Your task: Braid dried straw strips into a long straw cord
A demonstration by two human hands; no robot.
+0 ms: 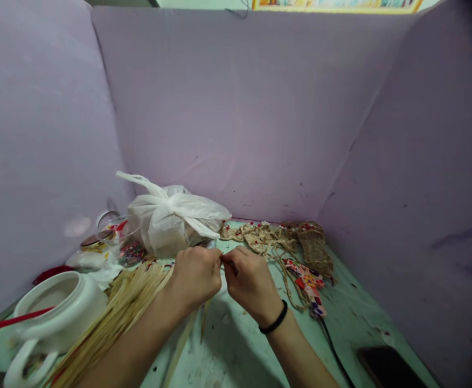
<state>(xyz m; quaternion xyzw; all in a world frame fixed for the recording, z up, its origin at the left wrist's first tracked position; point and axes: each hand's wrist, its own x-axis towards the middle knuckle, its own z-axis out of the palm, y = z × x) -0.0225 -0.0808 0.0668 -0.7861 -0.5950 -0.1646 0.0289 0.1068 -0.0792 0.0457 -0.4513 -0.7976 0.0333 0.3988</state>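
My left hand (199,275) and my right hand (250,277) meet above the middle of the table, both closed, thumbs and forefingers pinched tip to tip. Between the fingertips shows a small brown bit of dried fibre strip (222,258); most of it is hidden by the fingers. Beneath my left hand, a wide pale strip (181,347) and a narrow brownish strip (204,320) trail down. Whether they join the piece in my fingers I cannot tell. A bundle of long straw-coloured fibre strips (118,307) lies under and beside my left forearm.
At left stand a white teapot-like pot (90,302) and a clear plastic tub (118,229). A tied white plastic bag (159,226) sits at the back. Braided fibre pieces (260,237), a woven roll (314,248), a patterned cloth-covered object (306,283) with black cable, and a phone (389,366) lie right.
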